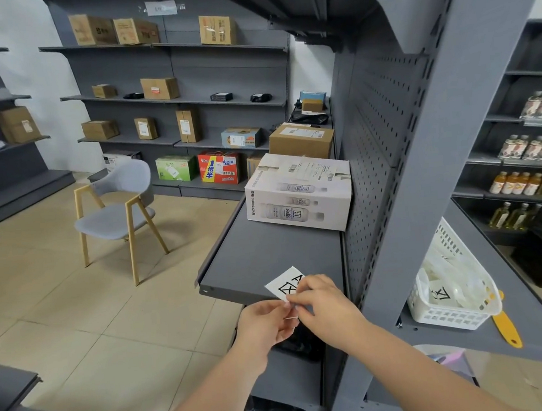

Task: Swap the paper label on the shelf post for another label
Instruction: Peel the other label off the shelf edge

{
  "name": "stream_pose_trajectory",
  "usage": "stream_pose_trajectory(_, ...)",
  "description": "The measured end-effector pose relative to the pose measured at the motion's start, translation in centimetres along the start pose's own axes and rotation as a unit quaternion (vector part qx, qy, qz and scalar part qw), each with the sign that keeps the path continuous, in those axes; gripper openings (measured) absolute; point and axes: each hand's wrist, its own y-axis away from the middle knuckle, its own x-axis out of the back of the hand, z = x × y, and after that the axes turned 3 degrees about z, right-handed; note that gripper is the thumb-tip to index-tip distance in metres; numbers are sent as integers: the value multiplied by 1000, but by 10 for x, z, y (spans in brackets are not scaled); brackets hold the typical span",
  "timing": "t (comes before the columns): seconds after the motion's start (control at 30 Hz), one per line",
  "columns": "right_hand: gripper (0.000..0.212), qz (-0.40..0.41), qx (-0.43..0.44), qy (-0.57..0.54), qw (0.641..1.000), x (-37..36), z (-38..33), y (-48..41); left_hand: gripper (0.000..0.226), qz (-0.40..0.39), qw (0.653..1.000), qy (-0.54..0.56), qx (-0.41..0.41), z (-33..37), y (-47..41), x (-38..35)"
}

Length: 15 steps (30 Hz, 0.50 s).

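A small white paper label with black characters is held over the near end of the grey shelf. My left hand pinches its lower edge, and my right hand pinches the same edge from the right, covering part of the print. A thin strip, perhaps tape, sticks out between the fingers. The grey shelf post rises just right of my hands and shows no label on its visible face. A white plastic basket to the right of the post holds more paper labels.
A white bottle carton and a brown box sit farther along the shelf. A yellow-handled tool lies beside the basket. A grey chair stands on the tiled floor to the left. Stocked shelves line the back wall and right side.
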Motion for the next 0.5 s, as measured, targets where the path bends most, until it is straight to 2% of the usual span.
stream_pose_trajectory(0.5, 24, 3, -5, -14, 1000, 7, -7, -4, 11, 17, 1000, -12, -9, 0, 0, -3)
